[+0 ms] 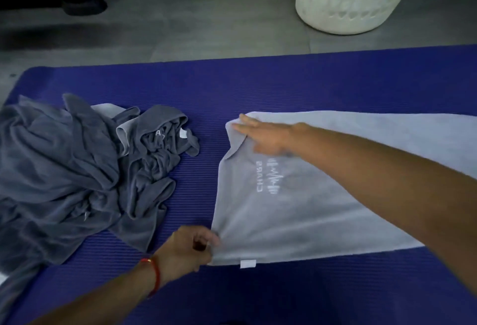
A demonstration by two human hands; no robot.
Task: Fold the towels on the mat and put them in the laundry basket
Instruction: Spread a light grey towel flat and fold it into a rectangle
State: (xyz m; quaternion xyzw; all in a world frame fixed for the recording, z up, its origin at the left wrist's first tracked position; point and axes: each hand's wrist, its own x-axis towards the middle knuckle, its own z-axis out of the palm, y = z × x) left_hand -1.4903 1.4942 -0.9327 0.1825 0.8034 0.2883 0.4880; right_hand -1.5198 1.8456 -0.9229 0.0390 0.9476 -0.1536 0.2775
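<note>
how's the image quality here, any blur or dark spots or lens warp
Head view: dim overall, darkest at the top left corner; the right hand is motion-blurred at its fingertips, while the left hand pinching the light towel is sharper; wide-angle warp bows the far edge of the blue mat; the white basket is cut off at the top.

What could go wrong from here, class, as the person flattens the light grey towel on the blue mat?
1. The far corner of the light grey towel is curled over under the right hand; folding now may trap a crease.
2. The left hand pinches only the near corner, so pulling could skew the towel.
3. The crumpled dark grey towels lie close by and might get caught up.
</note>
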